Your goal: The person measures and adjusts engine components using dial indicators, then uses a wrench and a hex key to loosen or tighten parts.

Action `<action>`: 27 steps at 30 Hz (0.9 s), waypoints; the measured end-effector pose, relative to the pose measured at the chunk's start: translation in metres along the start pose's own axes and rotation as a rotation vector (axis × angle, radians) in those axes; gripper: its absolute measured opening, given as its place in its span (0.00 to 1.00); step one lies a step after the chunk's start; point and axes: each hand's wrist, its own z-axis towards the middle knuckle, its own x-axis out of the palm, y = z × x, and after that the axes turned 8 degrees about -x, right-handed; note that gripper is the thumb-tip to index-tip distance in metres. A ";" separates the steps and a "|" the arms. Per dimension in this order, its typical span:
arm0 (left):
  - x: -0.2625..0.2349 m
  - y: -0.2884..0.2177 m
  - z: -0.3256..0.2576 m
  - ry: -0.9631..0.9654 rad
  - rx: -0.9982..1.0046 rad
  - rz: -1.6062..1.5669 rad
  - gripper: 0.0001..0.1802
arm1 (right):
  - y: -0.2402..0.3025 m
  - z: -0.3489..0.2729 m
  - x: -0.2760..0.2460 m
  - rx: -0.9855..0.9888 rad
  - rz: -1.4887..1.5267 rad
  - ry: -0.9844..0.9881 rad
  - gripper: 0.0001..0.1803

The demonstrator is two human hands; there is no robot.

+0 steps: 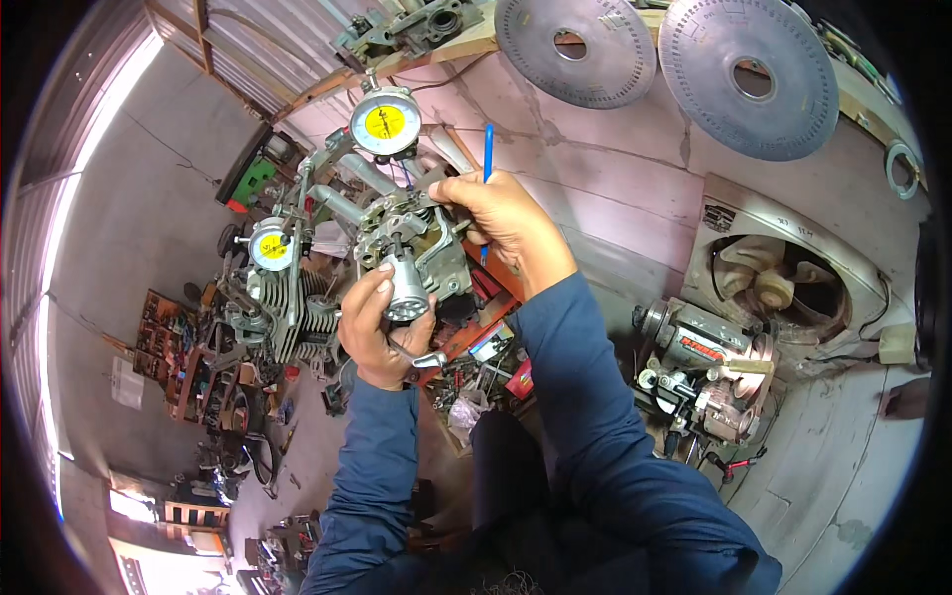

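Note:
My left hand (372,327) grips the lower end of a grey metal engine part (412,248), its fingers wrapped round a shiny cylindrical piece (406,288). My right hand (501,218) holds the upper right side of the same part and also pinches a blue pen (488,159) that sticks upward. A dial gauge with a yellow face (385,122) stands just above the part. A second yellow-faced dial gauge (271,248) sits to the left on a finned engine cylinder (288,307).
Two large round grey discs (575,45) (749,74) hang on the pink wall above. A fan housing (783,278) and a small motor assembly (699,367) lie to the right. Tools and parts clutter the red surface (476,342) below my hands and the floor at left.

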 end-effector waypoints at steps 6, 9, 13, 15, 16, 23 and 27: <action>0.004 0.003 -0.003 -0.070 -0.017 -0.074 0.41 | 0.015 -0.005 -0.007 0.003 -0.252 -0.049 0.23; 0.005 0.004 -0.006 -0.099 -0.046 -0.072 0.40 | 0.025 -0.012 -0.017 -0.261 -0.705 -0.187 0.29; 0.003 -0.004 0.004 -0.074 -0.066 -0.043 0.36 | 0.048 -0.033 -0.037 -0.428 -0.903 -0.157 0.22; 0.000 -0.004 0.005 -0.062 -0.058 -0.027 0.33 | 0.058 -0.041 -0.028 -0.455 -0.971 -0.132 0.15; 0.000 -0.004 0.005 -0.075 -0.068 -0.026 0.33 | 0.063 -0.044 -0.023 -0.455 -0.983 -0.120 0.15; 0.005 -0.004 0.003 -0.167 -0.067 -0.069 0.38 | 0.093 -0.042 0.006 -0.722 -1.271 0.092 0.09; 0.003 -0.006 0.005 -0.162 -0.092 -0.056 0.39 | 0.099 -0.018 0.007 -0.923 -1.465 0.149 0.07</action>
